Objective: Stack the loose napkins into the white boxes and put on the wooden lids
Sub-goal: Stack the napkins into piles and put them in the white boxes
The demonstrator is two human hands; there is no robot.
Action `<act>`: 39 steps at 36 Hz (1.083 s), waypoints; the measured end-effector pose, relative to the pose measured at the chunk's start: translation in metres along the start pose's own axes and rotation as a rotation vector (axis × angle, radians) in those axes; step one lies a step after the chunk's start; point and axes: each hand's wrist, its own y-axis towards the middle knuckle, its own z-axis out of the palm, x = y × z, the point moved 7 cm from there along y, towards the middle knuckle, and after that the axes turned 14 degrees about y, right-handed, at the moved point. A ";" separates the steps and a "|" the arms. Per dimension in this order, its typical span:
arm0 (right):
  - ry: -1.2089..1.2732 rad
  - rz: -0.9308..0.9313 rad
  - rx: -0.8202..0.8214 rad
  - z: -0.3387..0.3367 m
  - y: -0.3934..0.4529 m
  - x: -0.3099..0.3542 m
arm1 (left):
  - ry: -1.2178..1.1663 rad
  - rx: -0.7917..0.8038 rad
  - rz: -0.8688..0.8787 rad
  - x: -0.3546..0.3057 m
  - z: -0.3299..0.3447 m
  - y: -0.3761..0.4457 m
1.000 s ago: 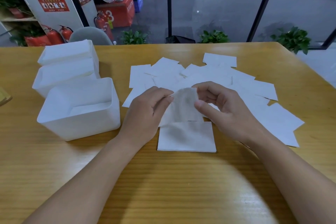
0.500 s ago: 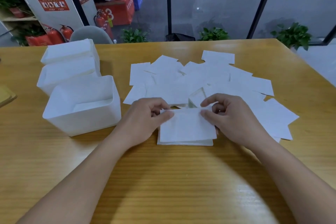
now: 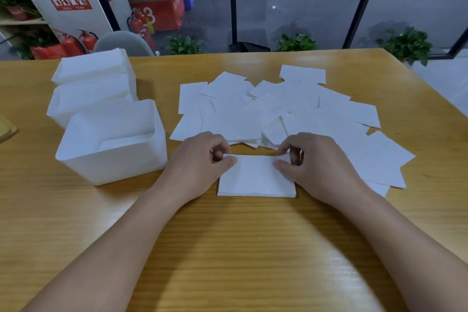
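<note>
Napkins lie scattered over the far middle of the table, with a squared stack in front of them between both hands. The left hand and right hand each pinch the stack's far corners, thumb on top. Judged light, soft and easily creased, the stack is best taken by opposite edges, pressed together. Three open boxes stand just left. The wood looks smooth; beyond are glass, plants and fire extinguishers.
</note>
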 end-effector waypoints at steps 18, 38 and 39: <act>-0.071 -0.259 -0.105 0.027 0.046 0.032 | -0.100 -0.229 -0.035 0.015 -0.017 0.007; 0.675 -0.121 -0.132 -0.006 0.016 0.036 | -0.411 -0.129 0.082 -0.007 -0.025 0.000; 0.682 -0.119 -0.162 -0.009 0.016 0.036 | -0.422 -0.126 0.101 -0.010 -0.025 -0.001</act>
